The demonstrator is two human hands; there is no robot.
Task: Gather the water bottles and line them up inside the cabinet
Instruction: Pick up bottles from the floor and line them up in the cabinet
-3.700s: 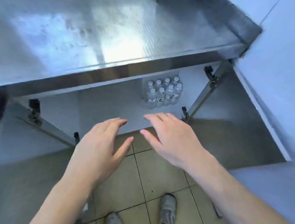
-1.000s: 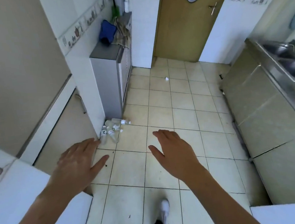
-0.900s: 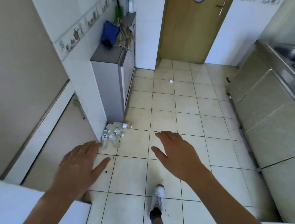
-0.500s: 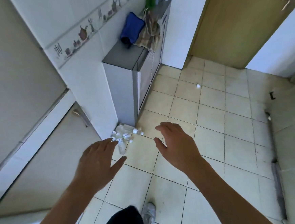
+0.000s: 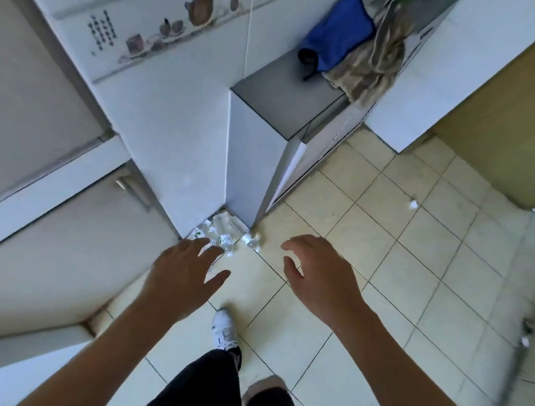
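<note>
Several small clear water bottles with white caps lie jumbled on the tiled floor, in the corner between a white tiled wall and a narrow grey cabinet. My left hand hovers just in front of them, fingers spread, its fingertips overlapping the nearest bottle in view. My right hand is open too, held above the floor a little to the right of the pile. Neither hand holds anything. The cabinet holding the lined-up bottles is out of view.
A blue cloth and a beige cloth lie on top of the narrow cabinet. A wooden door stands at the right. My white shoe and dark trouser leg are below the hands. A scrap of white paper lies on the floor.
I turned away from the open cabinet with lined-up bottles and walked across the kitchen. The bottle pile in the corner has come much closer, and both hands now reach toward it.
</note>
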